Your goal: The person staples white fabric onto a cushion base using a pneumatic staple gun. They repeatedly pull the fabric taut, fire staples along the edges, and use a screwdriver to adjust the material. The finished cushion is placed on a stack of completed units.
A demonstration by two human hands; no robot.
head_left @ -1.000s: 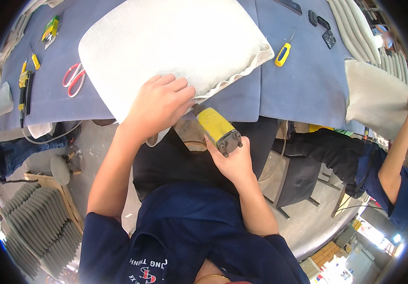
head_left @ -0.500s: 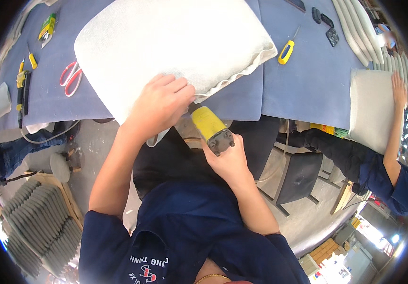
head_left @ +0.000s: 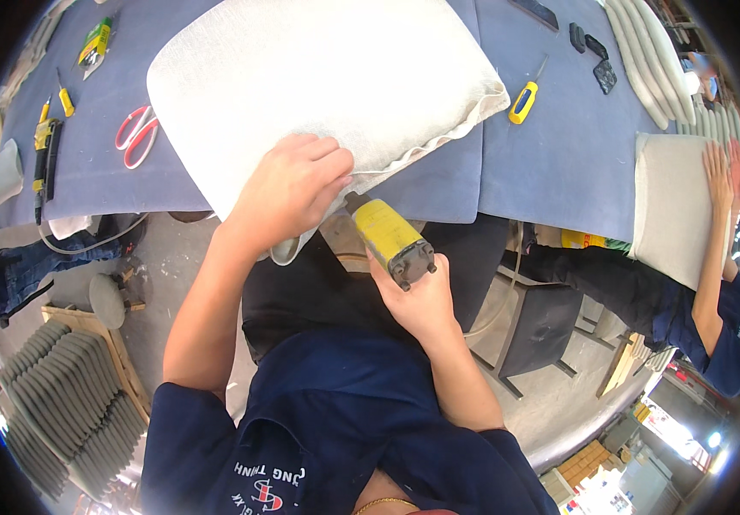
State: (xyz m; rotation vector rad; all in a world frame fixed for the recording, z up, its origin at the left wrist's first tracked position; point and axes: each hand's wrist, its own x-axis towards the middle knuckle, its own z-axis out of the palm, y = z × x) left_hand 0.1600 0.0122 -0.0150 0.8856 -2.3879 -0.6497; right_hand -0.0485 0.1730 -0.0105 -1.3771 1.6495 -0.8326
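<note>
A large pale fabric-covered seat pad (head_left: 310,86) lies on the blue-grey tabletop in front of me. Along its near right side the fabric edge is loose and wavy. My left hand (head_left: 292,184) is closed on the fabric at the pad's near edge, and a strip of it hangs below the fingers. Held in my right hand (head_left: 421,300) is a yellow and black staple gun (head_left: 387,230). Its nose points up toward the pad's edge, just right of my left hand, with a small gap between. Most of the right-hand fingers are hidden behind the tool.
Red-handled scissors (head_left: 136,137) lie left of the pad, a yellow screwdriver (head_left: 524,101) right of it. Another staple gun (head_left: 44,159) rests far left. A co-worker's hands (head_left: 720,176) press a grey pad (head_left: 670,197) at right. A black stool (head_left: 541,330) stands below the table (head_left: 558,172).
The staple gun has drawn back slightly from the pad's edge, down and to the right. My left hand keeps its grip. A second hand of the co-worker has come onto the grey pad.
</note>
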